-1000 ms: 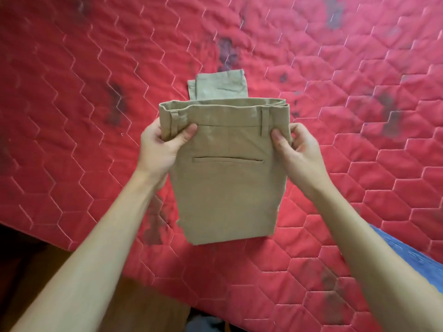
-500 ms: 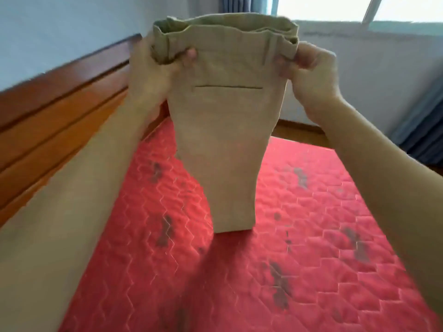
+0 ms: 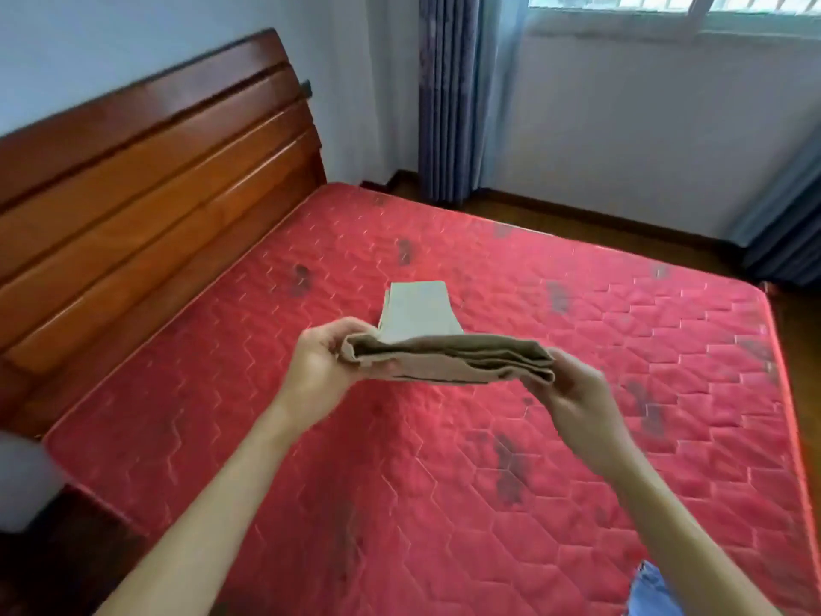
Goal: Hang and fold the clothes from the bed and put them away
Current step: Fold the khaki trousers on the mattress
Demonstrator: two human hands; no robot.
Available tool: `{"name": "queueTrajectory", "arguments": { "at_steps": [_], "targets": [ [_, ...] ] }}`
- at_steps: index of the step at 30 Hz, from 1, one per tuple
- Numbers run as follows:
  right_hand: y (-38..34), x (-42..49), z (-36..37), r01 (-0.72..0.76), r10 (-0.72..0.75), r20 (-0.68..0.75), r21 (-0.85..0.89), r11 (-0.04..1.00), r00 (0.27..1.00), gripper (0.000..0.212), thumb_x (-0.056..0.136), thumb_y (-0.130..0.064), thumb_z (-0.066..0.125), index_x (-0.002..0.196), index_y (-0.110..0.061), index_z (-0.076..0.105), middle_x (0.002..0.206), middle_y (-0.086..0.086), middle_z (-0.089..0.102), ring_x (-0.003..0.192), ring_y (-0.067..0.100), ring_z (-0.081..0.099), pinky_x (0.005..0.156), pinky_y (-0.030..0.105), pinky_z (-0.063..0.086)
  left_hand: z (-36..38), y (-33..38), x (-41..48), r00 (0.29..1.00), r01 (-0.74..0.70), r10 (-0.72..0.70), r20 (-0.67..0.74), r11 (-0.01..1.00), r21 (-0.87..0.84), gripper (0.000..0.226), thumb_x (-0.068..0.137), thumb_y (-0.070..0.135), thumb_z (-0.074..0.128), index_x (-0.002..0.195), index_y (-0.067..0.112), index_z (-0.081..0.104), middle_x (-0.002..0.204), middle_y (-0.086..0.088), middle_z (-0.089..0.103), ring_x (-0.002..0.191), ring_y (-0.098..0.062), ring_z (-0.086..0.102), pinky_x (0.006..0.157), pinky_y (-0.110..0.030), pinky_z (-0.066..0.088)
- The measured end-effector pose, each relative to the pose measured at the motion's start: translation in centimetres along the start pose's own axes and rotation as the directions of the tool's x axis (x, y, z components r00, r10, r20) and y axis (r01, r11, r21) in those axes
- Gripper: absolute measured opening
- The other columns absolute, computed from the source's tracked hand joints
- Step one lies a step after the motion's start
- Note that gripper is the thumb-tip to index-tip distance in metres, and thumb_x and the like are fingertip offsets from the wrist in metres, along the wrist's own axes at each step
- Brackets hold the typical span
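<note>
A pair of khaki trousers (image 3: pixel 444 355), folded into a thick flat bundle, is held level above the red quilted mattress (image 3: pixel 577 331). My left hand (image 3: pixel 317 364) grips the waistband end on the left, and my right hand (image 3: pixel 573 389) grips the right corner. The leg end of the trousers sticks out beyond the fold, pointing away from me. A blue garment (image 3: pixel 651 591) lies at the mattress's near right edge, mostly cut off by the frame.
A wooden headboard (image 3: pixel 146 180) runs along the left. Blue curtains (image 3: pixel 448 95) hang at the far wall beside a window (image 3: pixel 666 11), with more curtain (image 3: pixel 786 224) on the right. Wooden floor (image 3: pixel 599 220) lies beyond the bed. A white rounded object (image 3: pixel 22 482) sits at the lower left.
The trousers hung upright from both hands half a second ago; now they lie level between my hands over the bed. My view has lifted from the mattress to the room.
</note>
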State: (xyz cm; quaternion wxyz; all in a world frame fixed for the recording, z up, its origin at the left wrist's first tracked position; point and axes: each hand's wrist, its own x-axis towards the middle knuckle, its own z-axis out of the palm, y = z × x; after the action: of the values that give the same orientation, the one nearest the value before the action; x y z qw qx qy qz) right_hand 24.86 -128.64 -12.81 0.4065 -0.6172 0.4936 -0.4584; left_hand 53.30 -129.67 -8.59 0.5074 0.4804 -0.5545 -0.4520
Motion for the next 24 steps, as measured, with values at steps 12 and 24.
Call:
{"name": "queueTrajectory", "arguments": {
  "at_steps": [12, 24],
  "targets": [
    [22.3, -27.8, 4.8, -0.589, 0.650, 0.209, -0.290, 0.755, 0.730, 0.045, 0.082, 0.008, 0.061, 0.097, -0.032, 0.074, 0.094, -0.014, 0.075, 0.093, 0.006, 0.070, 0.086, 0.031, 0.053, 6.1, -25.2, -27.4, 0.662, 0.749, -0.748, -0.040, 0.662, 0.007, 0.033, 0.065, -0.031, 0.070, 0.070, 0.000, 0.062, 0.060, 0.005, 0.061, 0.060, -0.003, 0.061, 0.058, -0.013, 0.050],
    [32.7, -34.4, 7.9, -0.715, 0.860, 0.198, -0.485, 0.503, 0.470, 0.040, 0.085, 0.005, 0.062, 0.097, -0.033, 0.071, 0.093, -0.020, 0.073, 0.089, -0.011, 0.065, 0.080, 0.015, 0.050, 7.1, -37.3, -34.7, 0.422, 0.889, -0.905, -0.055, 0.402, 0.222, 0.020, 0.069, -0.008, 0.084, 0.078, -0.010, 0.066, 0.071, -0.003, 0.061, 0.070, -0.006, 0.061, 0.063, -0.017, 0.052]
  ]
}}
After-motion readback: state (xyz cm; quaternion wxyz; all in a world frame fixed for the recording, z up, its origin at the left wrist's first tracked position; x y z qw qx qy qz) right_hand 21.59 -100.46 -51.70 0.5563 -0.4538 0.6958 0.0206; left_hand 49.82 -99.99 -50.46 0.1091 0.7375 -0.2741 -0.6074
